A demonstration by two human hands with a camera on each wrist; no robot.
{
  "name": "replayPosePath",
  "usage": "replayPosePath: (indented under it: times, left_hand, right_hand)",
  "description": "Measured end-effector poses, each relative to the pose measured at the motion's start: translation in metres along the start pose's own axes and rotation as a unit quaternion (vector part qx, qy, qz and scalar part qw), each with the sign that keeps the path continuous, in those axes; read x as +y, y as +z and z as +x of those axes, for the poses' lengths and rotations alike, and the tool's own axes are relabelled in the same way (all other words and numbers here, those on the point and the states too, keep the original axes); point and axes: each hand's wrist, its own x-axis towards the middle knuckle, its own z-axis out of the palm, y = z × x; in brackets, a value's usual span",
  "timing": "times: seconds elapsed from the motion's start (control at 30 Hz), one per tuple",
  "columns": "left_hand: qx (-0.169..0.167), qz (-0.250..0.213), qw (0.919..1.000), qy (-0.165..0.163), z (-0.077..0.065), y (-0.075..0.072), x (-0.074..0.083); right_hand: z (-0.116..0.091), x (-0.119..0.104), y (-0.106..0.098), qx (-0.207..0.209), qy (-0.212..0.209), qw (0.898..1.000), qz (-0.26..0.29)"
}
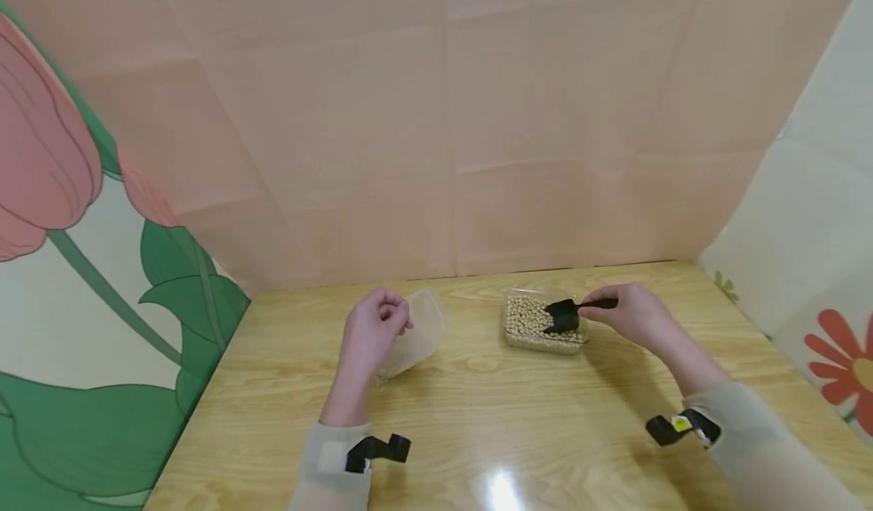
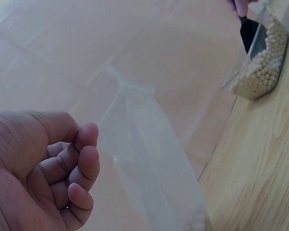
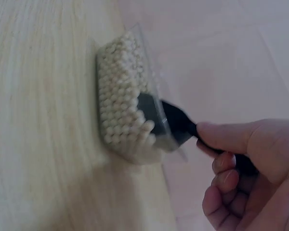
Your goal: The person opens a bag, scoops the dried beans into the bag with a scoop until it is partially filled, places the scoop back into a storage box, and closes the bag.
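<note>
My left hand (image 1: 371,333) pinches the edge of a clear plastic bag (image 1: 424,329) between thumb and forefinger. The bag hangs down toward the table, and a few pale round beans (image 2: 197,222) show at its lower end in the left wrist view. To the right stands a clear plastic box (image 1: 543,347) filled with soybeans (image 1: 525,315). By its thin handle, my right hand (image 1: 634,315) grips a small black scoop (image 1: 563,315). The scoop's blade dips into the soybeans at the box's right side, its tip hidden among them.
The box and the bag are on or over a wood-grain table (image 1: 477,412). A pink cloth backdrop (image 1: 436,132) closes off the rear edge. Flower-printed panels (image 1: 811,268) stand at both sides. Each wrist carries a black camera mount (image 1: 378,450).
</note>
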Motion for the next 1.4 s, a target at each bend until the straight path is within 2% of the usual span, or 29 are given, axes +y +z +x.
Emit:
replayPosePath:
  times: [0.17, 0.43, 0.8, 0.97, 1.2, 1.4]
  left_hand:
    - [0.000, 0.001, 1.0000, 0.007, 0.001, 0.000, 0.000]
    - [0.001, 0.003, 0.9997, 0.023, 0.002, 0.004, 0.000]
    - [0.010, -0.003, 0.9999, 0.012, 0.001, 0.002, 0.001]
    - [0.005, -0.012, 0.9998, 0.014, 0.002, 0.003, -0.003]
    - [0.002, -0.008, 0.9999, 0.013, 0.002, 0.005, -0.005]
    - [-0.003, -0.004, 0.9999, 0.016, 0.002, 0.005, -0.005]
  right_hand:
    - [0.002, 0.017, 0.010, -0.009, 0.011, 0.999, 0.035]
    - [0.004, 0.033, 0.020, 0.004, 0.000, 0.997, 0.071]
    - [0.003, 0.021, 0.032, -0.002, 0.023, 0.995, 0.101]
    - [0.001, 0.026, 0.040, -0.008, 0.044, 0.990, 0.133]
    - [0.001, 0.028, 0.046, -0.013, 0.062, 0.987, 0.148]
    - [0.002, 0.031, 0.050, -0.014, 0.074, 0.978, 0.193]
